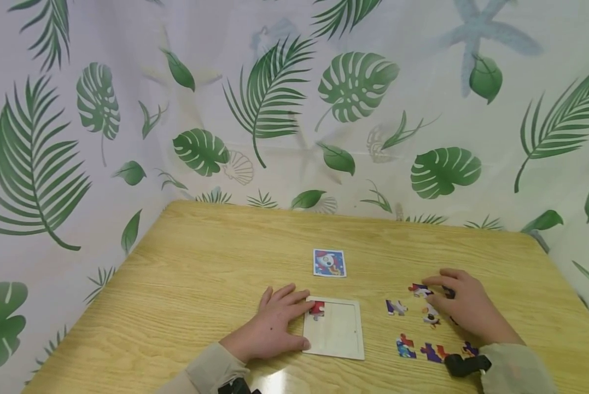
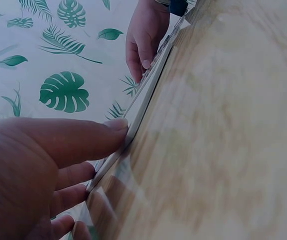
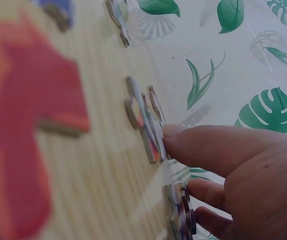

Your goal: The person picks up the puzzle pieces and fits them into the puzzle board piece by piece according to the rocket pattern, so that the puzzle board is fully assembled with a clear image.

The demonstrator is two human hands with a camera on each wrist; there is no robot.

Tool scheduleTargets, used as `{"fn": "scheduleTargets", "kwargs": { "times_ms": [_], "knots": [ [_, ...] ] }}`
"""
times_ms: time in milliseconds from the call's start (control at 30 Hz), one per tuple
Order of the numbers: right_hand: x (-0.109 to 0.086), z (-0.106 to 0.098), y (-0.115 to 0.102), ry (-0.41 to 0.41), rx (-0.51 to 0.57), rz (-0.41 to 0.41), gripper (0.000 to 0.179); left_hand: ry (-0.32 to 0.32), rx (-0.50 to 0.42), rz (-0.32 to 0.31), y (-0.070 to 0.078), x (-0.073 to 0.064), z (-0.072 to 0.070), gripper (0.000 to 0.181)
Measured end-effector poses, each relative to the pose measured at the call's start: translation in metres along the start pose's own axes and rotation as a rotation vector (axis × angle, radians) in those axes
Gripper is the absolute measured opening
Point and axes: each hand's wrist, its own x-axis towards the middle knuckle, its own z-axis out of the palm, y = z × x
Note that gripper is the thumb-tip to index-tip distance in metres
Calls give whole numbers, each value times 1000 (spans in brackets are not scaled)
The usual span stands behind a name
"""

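Note:
A shallow square puzzle tray [image 1: 336,334] lies on the table in the head view. One red puzzle piece [image 1: 317,309] sits in its upper left corner. My left hand [image 1: 279,323] rests at the tray's left side, fingers spread, thumb at the near corner; the left wrist view shows the thumb on the tray's edge. To the right, my right hand [image 1: 468,303] hovers low over loose puzzle pieces, its index finger and thumb apart beside a red and white piece [image 1: 420,290]. A white-and-black piece [image 1: 430,316] lies under the thumb. Whether the thumb touches it I cannot tell.
Behind the tray lies a small picture card [image 1: 330,263] with a white cartoon figure. More loose pieces lie nearby, including a purple and white one [image 1: 396,307] and a blue and red one [image 1: 406,347]. A leaf-printed curtain [image 1: 274,109] borders the wooden table [image 1: 200,262].

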Motion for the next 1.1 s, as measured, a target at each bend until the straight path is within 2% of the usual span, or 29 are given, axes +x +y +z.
{"fn": "scheduleTargets", "kwargs": {
  "times_ms": [467,1100],
  "knots": [
    [1,0,-3,-11,-21,39,41,-10,3,-1,-2,0,-1,77],
    [1,0,-6,1,-13,41,42,-4,4,-6,-3,0,0,78]
  ]
}}
